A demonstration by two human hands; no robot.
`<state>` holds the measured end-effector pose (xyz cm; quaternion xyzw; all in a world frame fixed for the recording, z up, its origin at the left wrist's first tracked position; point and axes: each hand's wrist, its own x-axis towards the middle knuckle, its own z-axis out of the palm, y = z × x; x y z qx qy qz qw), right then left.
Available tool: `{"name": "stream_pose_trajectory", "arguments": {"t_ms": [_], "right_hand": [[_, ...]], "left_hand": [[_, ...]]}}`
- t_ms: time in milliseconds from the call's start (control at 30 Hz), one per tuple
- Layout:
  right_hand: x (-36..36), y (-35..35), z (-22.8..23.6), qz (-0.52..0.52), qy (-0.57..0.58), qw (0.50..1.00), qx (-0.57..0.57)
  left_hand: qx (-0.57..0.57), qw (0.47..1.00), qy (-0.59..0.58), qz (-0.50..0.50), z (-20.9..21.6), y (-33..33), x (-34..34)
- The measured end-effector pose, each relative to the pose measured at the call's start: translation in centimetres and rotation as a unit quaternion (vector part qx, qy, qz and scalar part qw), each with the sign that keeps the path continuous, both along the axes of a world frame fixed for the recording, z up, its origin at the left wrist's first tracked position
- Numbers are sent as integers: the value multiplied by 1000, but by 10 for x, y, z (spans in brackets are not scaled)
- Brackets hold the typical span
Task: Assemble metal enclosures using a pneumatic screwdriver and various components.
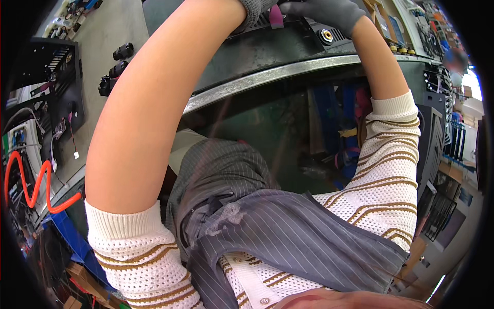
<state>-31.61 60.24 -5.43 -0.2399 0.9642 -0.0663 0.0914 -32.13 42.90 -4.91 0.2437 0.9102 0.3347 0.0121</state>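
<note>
At the top edge, my left hand (256,10) in a grey knit glove is mostly cut off, so its fingers are hidden. My right hand (332,14), gloved in grey too, reaches leftward over a black metal panel (247,49) on the bench. Part of that hand also runs out of the picture, and whether it grips anything does not show. Between the two hands is a small purple-pink piece (276,18) whose kind I cannot make out. A brass-coloured hex fitting (326,36) sits in the panel beside slotted vents, just below my right hand.
The bench's metal edge (267,77) curves in front of me. Black cylindrical parts (119,64) lie left of my left forearm. Farther left are a black metal housing (64,77) with loose wires and a coiled orange hose (38,188). Boxes (386,23) stand beyond my right hand.
</note>
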Motion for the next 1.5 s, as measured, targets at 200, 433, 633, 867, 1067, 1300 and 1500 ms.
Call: {"name": "stream_pose_trajectory", "arguments": {"t_ms": [200,433,633,867,1067,1300,1500], "right_hand": [[-2,-9,-1,-97,-27,990,99],[-6,8,-14,7,-14,1000,13],[-6,-3,-10,-44,-3,993,107],[10,-20,7,-92,33,988,116],[2,-4,-4,-181,22,974,137],[8,7,-11,-13,22,997,-68],[17,-7,-16,-240,-54,968,-48]], "left_hand": [[-28,999,23,2,-2,-1,-2],[-43,998,44,7,-5,-9,-9],[-54,998,36,-2,4,-3,0],[-35,999,-1,-7,11,-6,6],[38,999,27,7,-5,-19,5],[247,950,-185,38,-42,-69,45],[215,940,-265,18,-63,-67,65]]}}
